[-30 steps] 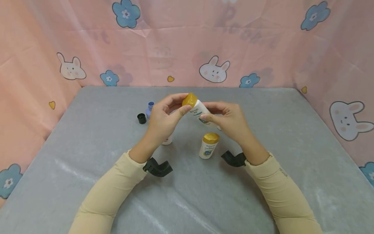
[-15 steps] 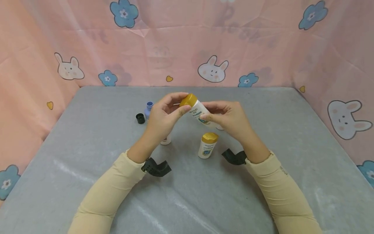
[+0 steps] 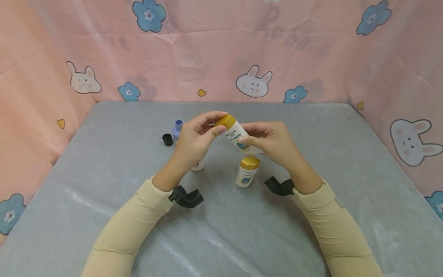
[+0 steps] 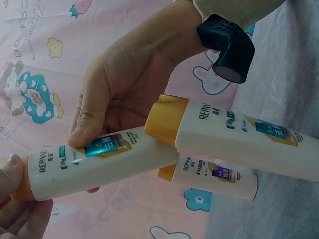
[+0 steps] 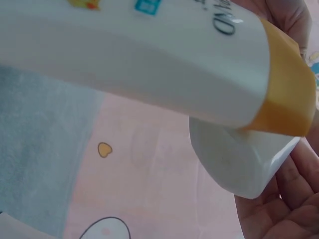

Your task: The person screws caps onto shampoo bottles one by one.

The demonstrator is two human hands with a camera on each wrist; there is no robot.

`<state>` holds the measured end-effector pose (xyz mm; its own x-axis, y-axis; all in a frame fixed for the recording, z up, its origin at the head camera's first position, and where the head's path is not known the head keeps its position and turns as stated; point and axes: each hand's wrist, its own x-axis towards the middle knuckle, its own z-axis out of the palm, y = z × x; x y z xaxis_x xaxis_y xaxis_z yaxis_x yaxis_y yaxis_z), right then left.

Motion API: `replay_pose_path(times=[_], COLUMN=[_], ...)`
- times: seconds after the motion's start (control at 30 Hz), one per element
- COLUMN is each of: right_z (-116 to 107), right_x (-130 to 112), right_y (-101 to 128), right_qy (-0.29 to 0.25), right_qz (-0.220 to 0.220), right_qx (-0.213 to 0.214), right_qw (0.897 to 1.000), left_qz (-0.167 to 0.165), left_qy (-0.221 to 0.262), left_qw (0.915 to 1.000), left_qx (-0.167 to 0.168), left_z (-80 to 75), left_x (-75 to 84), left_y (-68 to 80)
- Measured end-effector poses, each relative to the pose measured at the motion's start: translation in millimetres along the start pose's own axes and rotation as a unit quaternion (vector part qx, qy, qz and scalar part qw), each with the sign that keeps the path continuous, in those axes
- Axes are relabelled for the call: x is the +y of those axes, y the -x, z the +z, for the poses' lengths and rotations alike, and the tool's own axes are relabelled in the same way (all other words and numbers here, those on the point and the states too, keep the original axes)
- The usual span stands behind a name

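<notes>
A white shampoo bottle (image 3: 236, 137) with a golden cap is held tilted above the table, its cap end up and to the left. My left hand (image 3: 194, 134) pinches the cap between thumb and fingers. My right hand (image 3: 273, 142) grips the lower body, its thumb across the front label. Below them stands a second white bottle (image 3: 246, 176) with a golden cap, upright and apart from both hands. In the left wrist view the held bottle (image 4: 99, 162) appears beside this standing bottle (image 4: 239, 137). In the right wrist view the near bottle (image 5: 149, 59) partly covers the held one's base (image 5: 234, 159).
Behind my left hand are a small purple bottle (image 3: 177, 130), uncapped, and a black cap (image 3: 167, 139). The foot of another white bottle (image 3: 198, 166) shows beside my left wrist. A bottle with a purple label (image 4: 219, 174) stands farther back. Pink cloth (image 3: 221, 50) hangs behind the grey table (image 3: 221, 238).
Both hands keep their hold on the tilted shampoo bottle, which has sunk very slightly. The standing bottles, the purple bottle and the black cap stay in place.
</notes>
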<state>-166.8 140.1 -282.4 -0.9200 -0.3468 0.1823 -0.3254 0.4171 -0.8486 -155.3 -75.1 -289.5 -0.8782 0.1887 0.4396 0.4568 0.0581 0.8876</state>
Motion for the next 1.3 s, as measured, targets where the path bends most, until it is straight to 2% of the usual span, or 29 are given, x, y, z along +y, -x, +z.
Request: replay_pose_path(times=[0.17,0.37,0.47,0.57,0.67,0.77,0.97,1.13,1.3], right_z=[-2.3,-2.9,-2.8,-1.7,-0.3,0.9,3.1,7.4,11.2], right_x=[-1.3,-3.5,-4.4,-4.8,-4.8,-4.4,-1.1,4.2,9.7], right_y=[1.0,2.4,2.3,1.5,0.2,-1.5,-12.3,-29.0,-39.8], right_qy=[0.008,-0.007,-0.018,-0.028,-0.038,-0.039,-0.026,-0.034,-0.054], right_qz=[-0.001,-0.006,-0.001,0.006,0.019,0.034,0.061,0.074,0.109], right_qx=[-0.005,-0.02,-0.023,-0.02,-0.018,-0.016,-0.01,-0.002,-0.006], right_qw=[1.0,1.0,1.0,0.999,0.999,0.999,0.998,0.997,0.993], left_qz=[0.002,0.007,0.009,-0.009,-0.031,-0.046,-0.083,-0.09,-0.111], left_qy=[0.006,0.003,0.023,0.044,0.044,0.026,-0.029,-0.104,-0.126], left_qw=[0.9999,0.9993,0.9991,0.9987,0.9984,0.9985,0.9943,0.9871,0.9799], left_qx=[-0.015,-0.037,-0.035,-0.024,-0.014,-0.018,-0.06,-0.082,-0.107], left_z=[-1.5,-4.8,-5.4,-5.9,-7.1,-9.6,-17.0,-22.2,-26.3], left_x=[0.7,7.0,9.1,9.4,8.9,8.6,6.9,-0.1,-7.8], left_y=[-1.3,-0.9,0.0,1.4,1.3,-1.9,-18.4,-38.5,-52.0])
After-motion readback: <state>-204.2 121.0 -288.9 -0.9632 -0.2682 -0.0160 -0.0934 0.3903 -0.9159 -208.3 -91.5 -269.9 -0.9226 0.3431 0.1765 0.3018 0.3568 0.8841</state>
